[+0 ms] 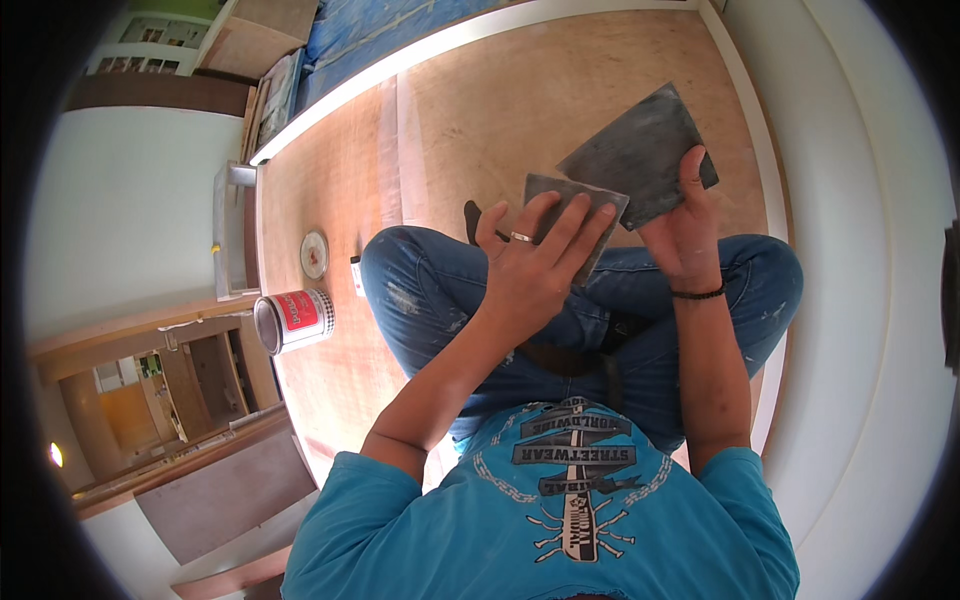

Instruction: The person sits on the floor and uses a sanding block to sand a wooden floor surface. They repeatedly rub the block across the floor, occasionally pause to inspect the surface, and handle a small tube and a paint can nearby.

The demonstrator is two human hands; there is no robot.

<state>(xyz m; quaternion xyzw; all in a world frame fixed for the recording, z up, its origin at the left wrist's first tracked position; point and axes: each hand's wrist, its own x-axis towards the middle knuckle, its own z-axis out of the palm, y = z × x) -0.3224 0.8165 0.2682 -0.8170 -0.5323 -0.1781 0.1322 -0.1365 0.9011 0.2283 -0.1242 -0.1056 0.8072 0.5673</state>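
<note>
My left hand (540, 250) has its fingers laid over a smaller dark grey flat piece (543, 187), holding it in front of my lap. A larger, squarish dark grey sheet (635, 150) with pale smudges is gripped in my right hand (688, 225), the thumb on its upper face. Where the two pieces come close, the smaller one's corner lies by the larger one's lower edge; I cannot tell whether they touch. A small black object (472, 220) shows just beyond my left little finger, mostly hidden.
I sit cross-legged on a light wooden panel (330, 150) with a pale raised rim (400, 62). On the left are a tin with a red label (298, 318), a round lid (314, 255) and a small white item (357, 275). A white wall (850, 300) runs along my right.
</note>
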